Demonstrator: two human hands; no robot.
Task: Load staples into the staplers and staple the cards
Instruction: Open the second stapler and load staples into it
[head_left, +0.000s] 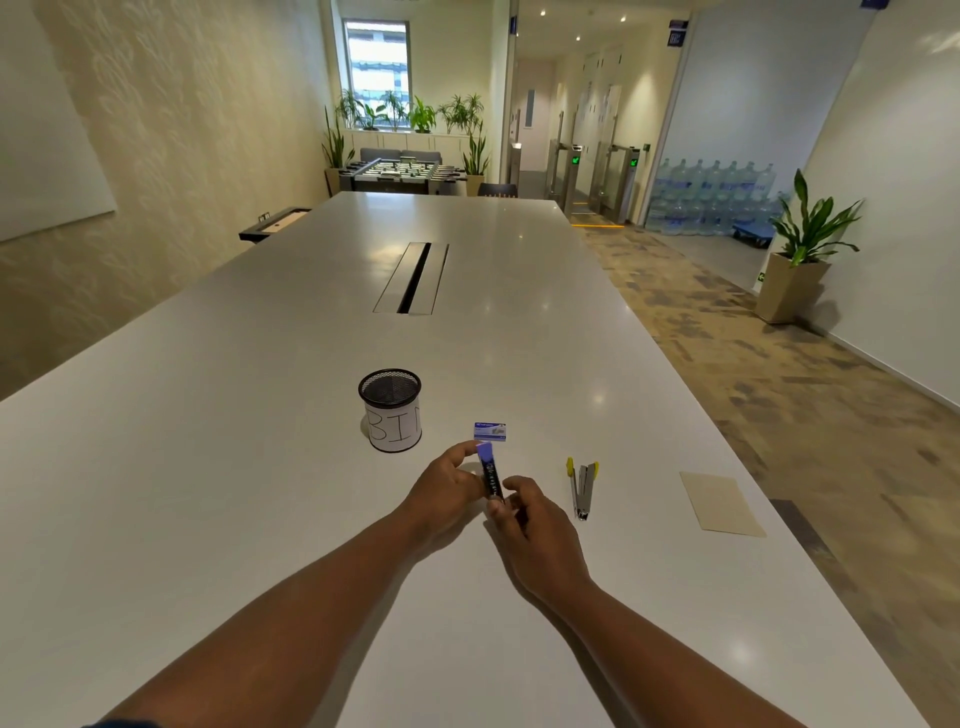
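Observation:
Both hands hold a dark stapler (491, 475) with a purple end, just above the white table (260, 467). My left hand (447, 488) grips its far part, fingers curled near the purple tip. My right hand (530, 525) pinches its near end. A small blue and white staple box (490, 431) lies just beyond the stapler. To the right, a yellow and grey stapler (583, 488) lies opened out on the table. Further right lies a beige card (721, 503).
A black mesh cup (390, 410) with a paper label reading "BIN" stands left of the staple box. A cable slot (413, 278) is set into the table's middle. The table's right edge runs close past the card.

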